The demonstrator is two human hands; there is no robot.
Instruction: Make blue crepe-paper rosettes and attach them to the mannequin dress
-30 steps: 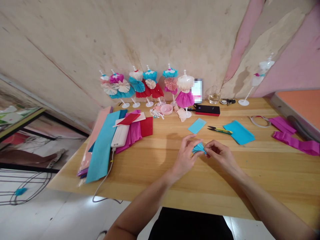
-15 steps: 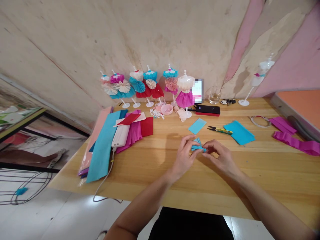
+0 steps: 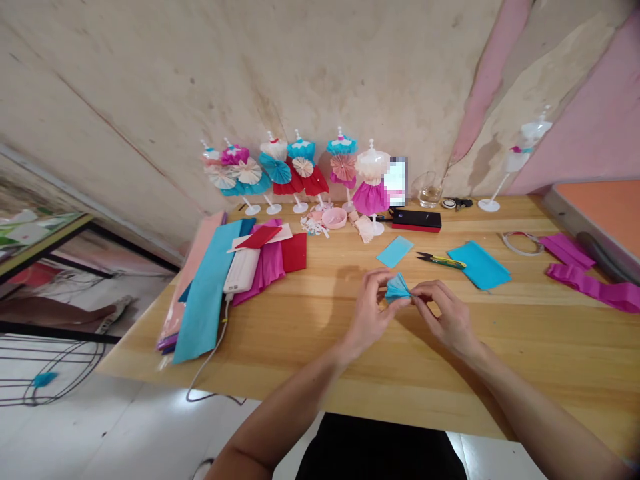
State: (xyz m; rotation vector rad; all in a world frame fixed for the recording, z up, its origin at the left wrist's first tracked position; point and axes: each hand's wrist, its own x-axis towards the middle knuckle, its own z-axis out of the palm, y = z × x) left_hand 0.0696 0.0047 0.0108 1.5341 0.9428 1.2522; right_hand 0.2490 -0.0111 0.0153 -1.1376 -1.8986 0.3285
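Note:
Between my two hands is a piece of blue crepe paper [image 3: 397, 287], gathered into pleats that fan out to the left. My left hand [image 3: 373, 308] is closed on the fanned side, thumb below and fingers behind. At the narrow gathered end, my right hand [image 3: 444, 312] pinches the paper between thumb and forefinger. Just beyond the hands lies a flat light-blue paper rectangle [image 3: 395, 252]. Yellow-handled thread snips [image 3: 443, 261] rest beside it, their handle end touching a folded blue sheet [image 3: 479, 265].
Small dress forms [image 3: 303, 167] in paper dresses stand along the wall, near a pink bowl [image 3: 334, 218]. Coloured paper and a white power bank [image 3: 242, 270] with a cable lie left. A glass [image 3: 429, 193] stands at the back; magenta strips [image 3: 595, 287] lie right.
The blue paper has spread from a narrow folded bundle into a wider fan. My right hand has shifted slightly right, at its gathered end.

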